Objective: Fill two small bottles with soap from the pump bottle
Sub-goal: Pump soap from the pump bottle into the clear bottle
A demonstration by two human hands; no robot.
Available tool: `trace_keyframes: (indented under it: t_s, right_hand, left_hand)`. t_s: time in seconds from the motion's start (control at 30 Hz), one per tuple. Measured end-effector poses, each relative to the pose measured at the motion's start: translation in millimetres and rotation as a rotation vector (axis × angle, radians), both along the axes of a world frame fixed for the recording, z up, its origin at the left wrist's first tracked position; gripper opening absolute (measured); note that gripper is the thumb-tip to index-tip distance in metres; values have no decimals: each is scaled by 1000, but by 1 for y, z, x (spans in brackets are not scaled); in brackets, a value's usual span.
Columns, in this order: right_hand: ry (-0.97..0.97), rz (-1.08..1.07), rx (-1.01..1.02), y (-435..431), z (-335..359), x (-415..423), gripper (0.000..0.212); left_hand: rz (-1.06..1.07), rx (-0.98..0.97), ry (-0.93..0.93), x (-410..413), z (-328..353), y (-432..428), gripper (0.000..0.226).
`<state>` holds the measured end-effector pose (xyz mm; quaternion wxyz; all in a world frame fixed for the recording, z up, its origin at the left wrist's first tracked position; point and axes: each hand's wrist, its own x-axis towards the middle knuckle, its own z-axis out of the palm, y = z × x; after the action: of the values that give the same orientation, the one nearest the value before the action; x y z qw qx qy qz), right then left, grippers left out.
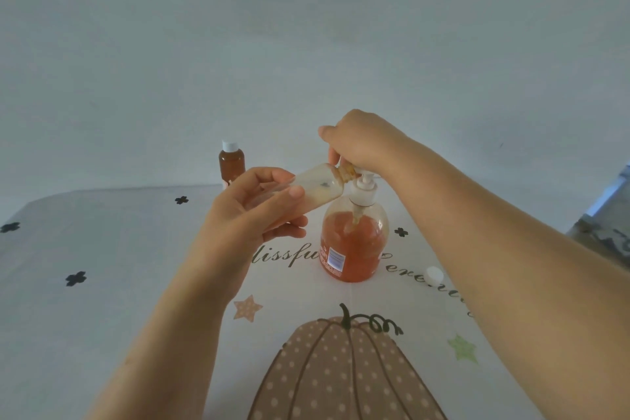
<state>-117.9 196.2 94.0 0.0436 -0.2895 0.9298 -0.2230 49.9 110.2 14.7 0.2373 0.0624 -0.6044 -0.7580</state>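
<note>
Bottle [318,193], clamped sideways in left grip [245,215], points at pump [364,193] clasped by right grip [361,143].

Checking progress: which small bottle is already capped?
The amber-filled bottle standing far left, white cap on; the tilted bottle in the left hand is uncapped.

A single wide-angle camera on the person's head looks forward and down across the table [119,300], with both forearms entering from the near edge. It sits close to the work: the left hand [249,215] with its small bottle [320,189] and the right hand [361,143] on the pump bottle [354,245] fall at mid-frame. The plain wall [306,27] fills the far upper half, and the table's far edge bends downward at the left in the wide lens.
</note>
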Motion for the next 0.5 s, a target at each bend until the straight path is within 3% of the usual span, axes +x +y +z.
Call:
trace_keyframes:
  t_s: [0.5]
  right_hand:
    - [-31,-26,-6,0,-13,0,47]
  left_hand:
    - [16,-22,-40,-1,-2,-4,30]
